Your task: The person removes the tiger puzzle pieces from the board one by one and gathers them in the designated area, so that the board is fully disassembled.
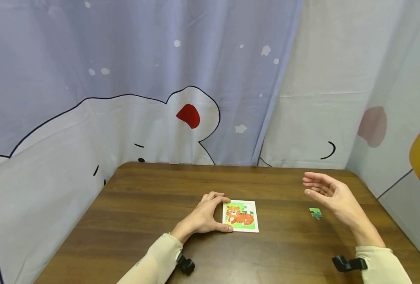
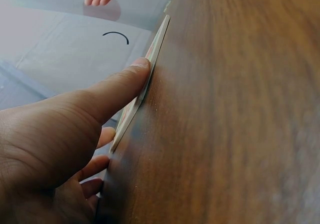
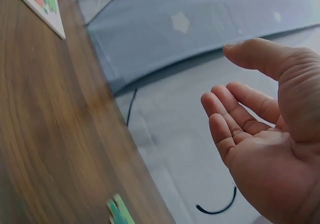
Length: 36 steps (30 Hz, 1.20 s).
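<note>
A small square jigsaw puzzle (image 1: 241, 218) with a white border and an orange tiger on green lies flat on the table. A gap shows at its upper right. My left hand (image 1: 205, 216) holds the puzzle's left side, thumb on the near edge and index finger at the far edge. In the left wrist view the thumb (image 2: 122, 86) presses on the board's thin side. One loose green puzzle piece (image 1: 315, 213) lies farther right on the table. Beside and above it my right hand (image 1: 337, 199) hovers, fingers loosely bent, nothing between them.
The brown wooden table (image 1: 142, 221) has its far edge against a printed curtain (image 1: 231, 79). More of this cloth hangs along the left and right sides. A black wrist camera (image 1: 185, 264) sits on the left sleeve, another camera (image 1: 348, 263) on the right.
</note>
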### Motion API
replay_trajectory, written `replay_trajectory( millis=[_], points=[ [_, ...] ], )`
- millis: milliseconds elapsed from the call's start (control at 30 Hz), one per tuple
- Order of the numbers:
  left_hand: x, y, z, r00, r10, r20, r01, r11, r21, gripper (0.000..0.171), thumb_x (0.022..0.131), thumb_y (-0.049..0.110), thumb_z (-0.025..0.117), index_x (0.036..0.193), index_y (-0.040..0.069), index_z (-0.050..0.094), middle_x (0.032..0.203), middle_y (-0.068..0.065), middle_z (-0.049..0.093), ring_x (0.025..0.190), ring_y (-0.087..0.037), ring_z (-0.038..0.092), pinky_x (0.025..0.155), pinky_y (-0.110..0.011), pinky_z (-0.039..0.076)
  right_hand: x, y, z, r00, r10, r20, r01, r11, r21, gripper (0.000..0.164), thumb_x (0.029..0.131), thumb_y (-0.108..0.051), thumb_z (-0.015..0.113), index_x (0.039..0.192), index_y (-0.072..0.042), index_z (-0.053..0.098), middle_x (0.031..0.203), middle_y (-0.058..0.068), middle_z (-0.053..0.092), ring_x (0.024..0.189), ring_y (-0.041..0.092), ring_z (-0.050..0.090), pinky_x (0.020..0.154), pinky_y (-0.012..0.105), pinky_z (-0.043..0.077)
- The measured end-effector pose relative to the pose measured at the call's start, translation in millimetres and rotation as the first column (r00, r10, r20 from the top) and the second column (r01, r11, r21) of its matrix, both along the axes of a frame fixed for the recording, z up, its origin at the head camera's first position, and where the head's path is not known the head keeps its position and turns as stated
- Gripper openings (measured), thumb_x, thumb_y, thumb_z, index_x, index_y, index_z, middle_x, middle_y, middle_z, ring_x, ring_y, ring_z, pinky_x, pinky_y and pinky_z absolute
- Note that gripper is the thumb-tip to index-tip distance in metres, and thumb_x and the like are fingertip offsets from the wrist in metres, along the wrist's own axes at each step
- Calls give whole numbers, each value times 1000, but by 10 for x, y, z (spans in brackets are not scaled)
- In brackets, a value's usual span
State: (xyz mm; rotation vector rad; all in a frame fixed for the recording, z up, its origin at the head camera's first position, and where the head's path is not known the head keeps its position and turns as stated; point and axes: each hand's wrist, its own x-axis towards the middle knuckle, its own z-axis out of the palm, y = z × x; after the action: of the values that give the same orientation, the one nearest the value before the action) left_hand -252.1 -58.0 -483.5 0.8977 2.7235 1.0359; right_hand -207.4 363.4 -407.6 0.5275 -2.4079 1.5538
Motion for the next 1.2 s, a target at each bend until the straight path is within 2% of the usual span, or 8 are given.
replay_trajectory(
  millis=[167,367,533,633,733,1033,1200],
  points=[
    [5,-23,-25,1000,2,1,-2,1000,2,89,79,48,102,153,17,63,169,-13,47,153,-37,42,122,-63,41,-63,-262,-71,999,31,26,-31,999,-14,48,104,-3,77,149,5,61,131,-1,76,115,8,74,98,18,58],
    [4,-47,-44,1000,0,-3,0,1000,8,89,80,48,102,153,16,63,169,-14,47,153,-37,42,123,-63,41,-153,-624,-225,992,67,111,-61,997,-57,51,102,-5,81,147,8,62,136,22,72,115,12,74,99,21,59],
    [5,-42,-34,1000,-1,-1,1,1000,5,89,80,48,101,154,17,63,169,-13,47,153,-37,42,123,-63,40,-174,-858,-371,976,102,191,-85,992,-96,54,100,-7,84,147,9,61,143,36,65,124,26,73,103,21,57],
    [6,-33,-27,1000,-2,2,2,1000,5,88,80,48,101,154,17,63,168,-13,47,153,-37,42,123,-63,40,-168,-956,-456,976,107,192,-91,992,-88,55,99,-7,84,147,10,62,141,35,66,127,36,71,104,22,57],
    [6,-24,-27,1000,-5,1,5,1000,2,88,80,48,101,153,18,63,169,-13,47,153,-37,42,123,-63,41,-164,-1020,-540,976,111,187,-101,993,-64,55,99,-6,84,145,12,62,138,32,69,126,40,71,104,24,58],
    [-20,-9,-32,1000,5,-4,-5,1000,-4,90,80,51,101,154,18,63,168,-11,47,153,-34,42,124,-61,41,-197,-1147,-708,961,141,240,-129,990,-64,53,97,-4,85,143,11,63,135,27,72,122,38,71,101,24,58],
    [-25,5,-24,1000,3,-2,-3,1000,-10,90,80,51,101,154,18,63,168,-11,47,153,-34,42,124,-60,41,-191,-1161,-756,957,138,257,-136,990,-26,53,97,-7,87,143,7,65,132,23,73,119,34,70,99,25,58]
  ],
)
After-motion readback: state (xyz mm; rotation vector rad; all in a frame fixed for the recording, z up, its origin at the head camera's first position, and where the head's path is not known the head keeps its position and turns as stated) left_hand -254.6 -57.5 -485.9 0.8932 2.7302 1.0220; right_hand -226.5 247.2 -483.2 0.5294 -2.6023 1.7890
